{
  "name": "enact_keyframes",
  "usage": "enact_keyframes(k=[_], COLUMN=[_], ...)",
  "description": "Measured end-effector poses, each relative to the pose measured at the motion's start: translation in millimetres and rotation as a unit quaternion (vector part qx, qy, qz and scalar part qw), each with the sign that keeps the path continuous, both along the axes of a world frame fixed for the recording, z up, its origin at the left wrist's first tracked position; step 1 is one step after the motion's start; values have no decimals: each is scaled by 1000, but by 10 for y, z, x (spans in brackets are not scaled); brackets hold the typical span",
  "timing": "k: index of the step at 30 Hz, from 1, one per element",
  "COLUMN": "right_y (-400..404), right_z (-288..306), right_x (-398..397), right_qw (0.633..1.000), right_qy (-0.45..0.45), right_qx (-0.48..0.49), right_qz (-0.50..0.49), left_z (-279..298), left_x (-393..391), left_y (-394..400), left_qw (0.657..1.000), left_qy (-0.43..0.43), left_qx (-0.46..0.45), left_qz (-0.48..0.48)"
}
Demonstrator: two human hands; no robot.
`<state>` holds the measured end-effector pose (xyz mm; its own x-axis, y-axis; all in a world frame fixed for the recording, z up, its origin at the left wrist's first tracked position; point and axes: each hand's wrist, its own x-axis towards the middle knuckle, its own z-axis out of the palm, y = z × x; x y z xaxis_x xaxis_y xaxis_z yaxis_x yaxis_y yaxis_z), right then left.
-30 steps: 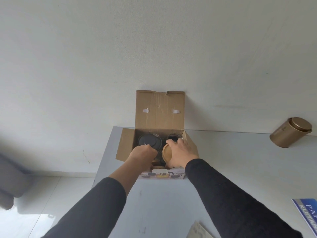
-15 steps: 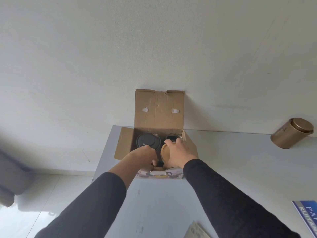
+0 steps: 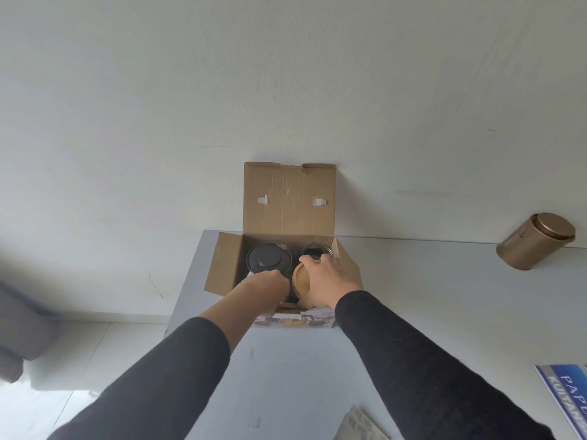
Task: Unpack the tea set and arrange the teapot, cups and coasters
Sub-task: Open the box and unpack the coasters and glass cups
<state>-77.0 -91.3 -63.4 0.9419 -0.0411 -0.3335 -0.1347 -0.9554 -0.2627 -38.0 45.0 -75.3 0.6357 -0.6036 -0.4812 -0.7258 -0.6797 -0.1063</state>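
We're reaching both hands into the cardboard box [image 3: 286, 198] at the tabletop [image 3: 428, 296] rear. Right hand [image 3: 327, 277] is gripping a wooden coaster [image 3: 300, 279]; left hand [image 3: 270, 282] is curled, contents hidden. Teapot [image 3: 268, 260] w/ dark lid sits inside, untouched. Lifting straight up should clear the glass cup [image 3: 316, 249].
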Motion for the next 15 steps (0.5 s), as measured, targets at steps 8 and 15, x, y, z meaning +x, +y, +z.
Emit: enact_keyframes(k=[8, 15], right_y=[-1, -20], right_z=[-35, 19], right_x=[-33, -90], right_qw=[1000, 996], right_qy=[-13, -51], right_qx=[6, 63], right_qz=[-4, -34], left_z=[-80, -3], left_x=[-21, -85], left_y=[61, 171], left_qw=[1000, 999], left_qy=[-6, -10], left_qx=[-26, -47], left_qz=[13, 2])
